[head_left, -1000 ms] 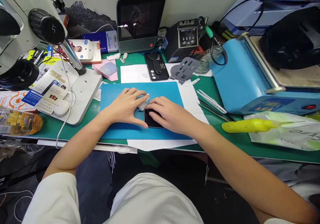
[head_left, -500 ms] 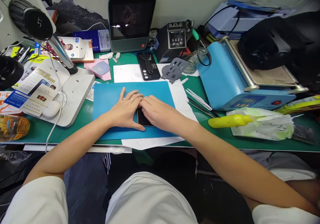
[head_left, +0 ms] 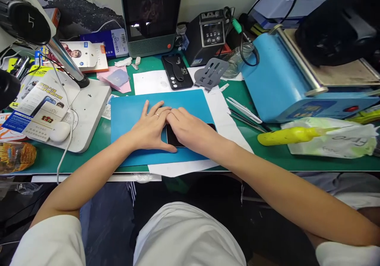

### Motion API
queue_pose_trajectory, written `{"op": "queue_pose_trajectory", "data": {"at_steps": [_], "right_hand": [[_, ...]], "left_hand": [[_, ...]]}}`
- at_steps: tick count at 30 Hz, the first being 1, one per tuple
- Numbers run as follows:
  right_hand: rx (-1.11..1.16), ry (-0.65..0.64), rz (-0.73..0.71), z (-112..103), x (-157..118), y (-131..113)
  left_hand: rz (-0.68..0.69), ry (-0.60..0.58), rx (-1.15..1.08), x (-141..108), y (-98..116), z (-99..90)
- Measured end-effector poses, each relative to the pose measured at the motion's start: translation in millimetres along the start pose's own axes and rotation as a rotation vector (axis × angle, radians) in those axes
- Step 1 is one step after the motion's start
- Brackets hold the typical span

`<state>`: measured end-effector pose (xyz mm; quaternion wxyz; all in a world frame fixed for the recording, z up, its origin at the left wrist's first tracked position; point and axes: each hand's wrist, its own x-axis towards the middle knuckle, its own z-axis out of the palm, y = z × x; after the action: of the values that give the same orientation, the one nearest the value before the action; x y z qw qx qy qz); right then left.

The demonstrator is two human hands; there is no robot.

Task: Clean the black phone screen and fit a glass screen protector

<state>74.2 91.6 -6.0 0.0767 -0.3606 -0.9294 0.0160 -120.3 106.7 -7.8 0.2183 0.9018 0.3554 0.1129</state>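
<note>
A phone [head_left: 172,137] with a black screen lies flat on the blue mat [head_left: 126,109], mostly covered by my hands. My left hand [head_left: 151,128] is at its left end, fingers spread, the thumb stretched along its near edge and a ring on one finger. My right hand [head_left: 187,128] rests over the phone, fingers curled and pressed together at its far left corner, touching my left fingertips. What those right fingers hold, if anything, is hidden. Beyond the mat lie another dark phone or phone back [head_left: 177,72] and a grey slotted holder [head_left: 210,74].
White tweezers [head_left: 244,109] and a yellow bottle [head_left: 286,135] lie to the right, before a blue machine [head_left: 267,80] with metal bars. A black control box [head_left: 204,36] and a screen device [head_left: 152,20] stand behind. On the left is a white stand base [head_left: 92,111] with packages.
The view has shifted slightly. My right hand has turned a little, and the phone's right end now shows beyond it. My left hand keeps nearly the same pose.
</note>
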Motion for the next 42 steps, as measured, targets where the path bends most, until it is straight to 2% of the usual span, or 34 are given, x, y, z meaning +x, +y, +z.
{"op": "queue_pose_trajectory", "data": {"at_steps": [13, 27, 42], "right_hand": [[-0.012, 0.058, -0.004, 2.3, 1.5, -0.2], [0.145, 0.160, 0.052, 13.9, -3.1, 3.8], [0.277, 0.196, 0.106, 11.4, -1.9, 1.7]], "left_hand": [[0.007, 0.011, -0.030, -1.4, -1.0, 2.4], [0.017, 0.005, -0.033, -1.6, -2.0, 2.9], [0.038, -0.008, -0.023, -2.7, -4.8, 3.4]]}}
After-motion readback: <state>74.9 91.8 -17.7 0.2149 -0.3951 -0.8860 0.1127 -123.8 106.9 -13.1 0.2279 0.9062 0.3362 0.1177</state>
